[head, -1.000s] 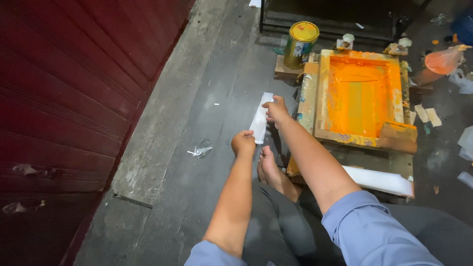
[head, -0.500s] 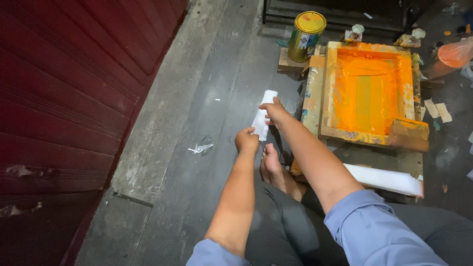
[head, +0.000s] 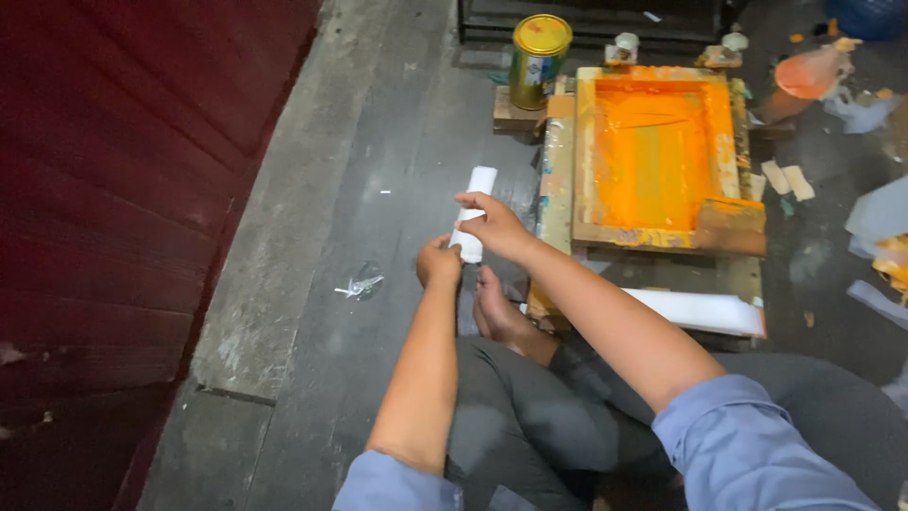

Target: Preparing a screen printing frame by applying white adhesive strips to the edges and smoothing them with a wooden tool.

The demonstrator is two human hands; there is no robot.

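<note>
Person seated on the grey floor (head: 378, 123), both forearms out toward 12 o'clock. Both hands on a white paper roll (head: 472, 210), held just above the floor at frame centre. Right hand (head: 497, 227) wraps the roll's middle from the right side, fingers curled over it, closed grip. Left hand (head: 439, 263) closed around the roll's lower end, at 7 o'clock from the right hand. The roll's upper end sticks out bare at 12 o'clock, tilted slightly right.

A bare foot (head: 497, 312) lies on the floor directly at 6 o'clock from the roll, grey trousers behind it, blue sleeves at the bottom edge.

At 3 o'clock of the roll, just beside it: a wooden screen frame (head: 579, 170) with orange ink across its mesh, lying flat. A yellow-lidded tin can (head: 538, 59) stands upright on a small wood block at 1 o'clock from the roll, touching the frame's top-left corner area. A white flat sheet (head: 705, 310) lies at 4 o'clock, under the frame's near edge. A crumpled clear wrapper (head: 359, 283) on the floor at 8 o'clock, apart from the hands. Dark red wooden wall (head: 123, 189) fills the 9 o'clock side. Paper scraps scattered far right.
</note>
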